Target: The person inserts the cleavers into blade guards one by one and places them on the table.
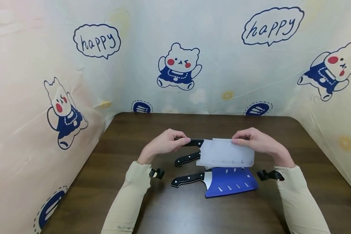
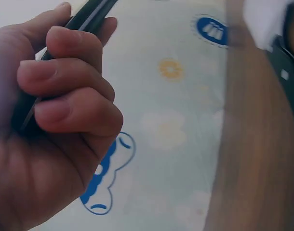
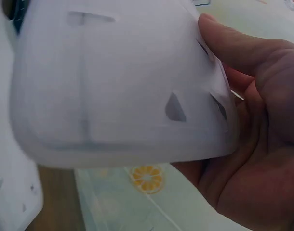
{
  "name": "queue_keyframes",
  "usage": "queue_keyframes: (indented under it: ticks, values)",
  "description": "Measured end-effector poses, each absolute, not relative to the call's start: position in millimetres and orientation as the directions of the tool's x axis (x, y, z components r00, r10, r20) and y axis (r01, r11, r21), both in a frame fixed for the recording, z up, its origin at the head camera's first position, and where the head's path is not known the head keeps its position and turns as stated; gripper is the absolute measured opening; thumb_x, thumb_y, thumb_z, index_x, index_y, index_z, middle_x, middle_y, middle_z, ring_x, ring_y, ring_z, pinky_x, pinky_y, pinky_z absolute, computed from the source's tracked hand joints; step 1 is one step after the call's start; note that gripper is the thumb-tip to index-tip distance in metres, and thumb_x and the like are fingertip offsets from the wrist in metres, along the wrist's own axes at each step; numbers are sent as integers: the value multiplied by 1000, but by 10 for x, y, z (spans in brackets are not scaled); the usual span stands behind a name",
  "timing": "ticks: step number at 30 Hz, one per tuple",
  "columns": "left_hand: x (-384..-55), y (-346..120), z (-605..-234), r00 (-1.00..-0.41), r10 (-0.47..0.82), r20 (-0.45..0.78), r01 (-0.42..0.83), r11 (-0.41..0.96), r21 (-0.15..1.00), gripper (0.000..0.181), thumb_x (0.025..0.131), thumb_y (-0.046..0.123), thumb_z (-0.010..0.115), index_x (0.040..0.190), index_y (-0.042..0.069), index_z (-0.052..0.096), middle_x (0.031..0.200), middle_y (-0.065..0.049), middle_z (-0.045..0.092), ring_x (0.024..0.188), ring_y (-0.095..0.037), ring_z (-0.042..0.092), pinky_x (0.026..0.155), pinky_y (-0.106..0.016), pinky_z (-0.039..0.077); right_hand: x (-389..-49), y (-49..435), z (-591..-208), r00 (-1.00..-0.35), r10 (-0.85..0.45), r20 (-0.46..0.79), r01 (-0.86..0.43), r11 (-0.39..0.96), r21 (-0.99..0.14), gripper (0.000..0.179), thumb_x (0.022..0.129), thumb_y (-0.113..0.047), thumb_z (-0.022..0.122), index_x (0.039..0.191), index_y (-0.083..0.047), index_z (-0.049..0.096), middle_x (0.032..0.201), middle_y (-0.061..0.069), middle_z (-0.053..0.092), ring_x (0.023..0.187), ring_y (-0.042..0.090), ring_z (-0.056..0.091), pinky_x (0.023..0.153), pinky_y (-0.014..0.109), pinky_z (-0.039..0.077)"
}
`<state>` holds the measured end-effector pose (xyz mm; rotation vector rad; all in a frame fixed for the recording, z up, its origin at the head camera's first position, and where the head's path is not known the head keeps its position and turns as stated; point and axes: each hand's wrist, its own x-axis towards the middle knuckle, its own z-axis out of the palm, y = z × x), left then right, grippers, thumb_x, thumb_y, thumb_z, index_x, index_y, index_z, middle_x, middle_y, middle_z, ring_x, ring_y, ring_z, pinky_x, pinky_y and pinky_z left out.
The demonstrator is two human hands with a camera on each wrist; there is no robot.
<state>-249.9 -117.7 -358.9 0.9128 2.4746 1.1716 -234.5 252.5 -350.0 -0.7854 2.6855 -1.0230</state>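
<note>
My left hand grips the black handle of a cleaver; the left wrist view shows its fingers curled round that handle. Over the blade sits a frosted white sheath with small slots. At its top right edge my right hand pinches the sheath, thumb on the near face in the right wrist view. Just below, a second knife's black handle sticks out; its blade is mostly hidden behind the held sheath. Nearest me lies a cleaver with a black riveted handle and a slotted blue sheath.
All this is on a dark brown wooden table with rounded far corners. A pale curtain printed with bears and the word "happy" surrounds the table at the back and sides. Both wrists carry small black devices.
</note>
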Motion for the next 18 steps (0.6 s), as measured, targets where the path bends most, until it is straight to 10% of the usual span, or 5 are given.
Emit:
queue_keyframes:
  ticks: [18]
  values:
    - [-2596,-1204,-3846,-791,611,-5,381,500,778,28,98,41,58,110,18,68,77,-8,67,69,-49,58,53,-29,43,-2327,2819,-3681,-899,-438,-5,-330,685,-650,20,99,-27,58,107,-14,71,98,5,69,85,18,60,71,28,50]
